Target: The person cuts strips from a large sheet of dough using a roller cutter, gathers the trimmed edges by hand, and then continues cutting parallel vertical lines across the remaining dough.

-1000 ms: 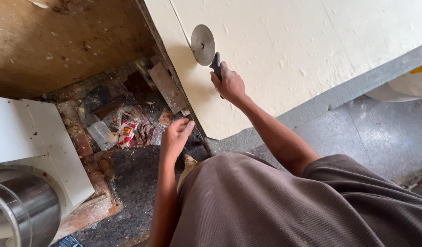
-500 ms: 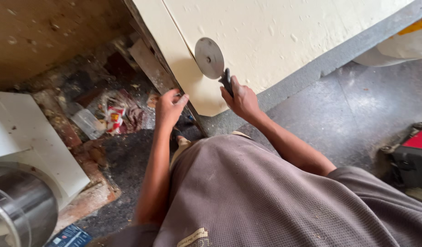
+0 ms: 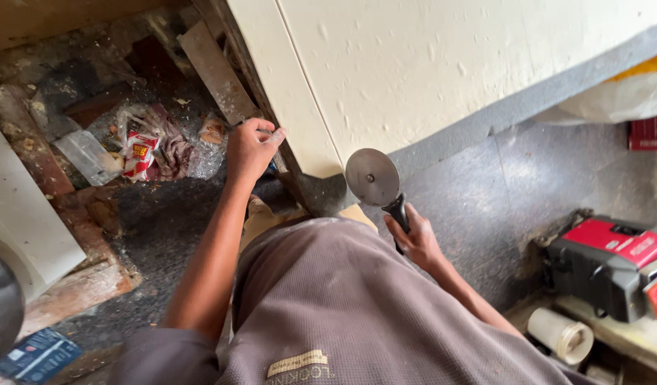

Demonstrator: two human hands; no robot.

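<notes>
wheel cutter (image 3: 372,177): dull grey metal disc, black handle
panel (image 3: 428,64): cream, flecked with pale spots
floor (image 3: 485,192): dark grey, mottled
shirt (image 3: 357,306): grey-brown, with a tan patch at the hem
machine (image 3: 613,260): red top, black body
plastic wrapper (image 3: 140,153): red, white and yellow
roll (image 3: 560,335): white
bricks (image 3: 72,289): reddish-brown
flat packet (image 3: 36,354): dark blue
bag (image 3: 613,96): translucent white, yellow behind

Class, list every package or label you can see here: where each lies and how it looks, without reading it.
Snack wrapper: crumpled, red, white and yellow, in the rubble left of the left hand.
Clear plastic bag: flat, beside the wrapper.
Blue printed package: flat, bottom left corner.
Shirt label: cream patch, bottom centre.
</notes>
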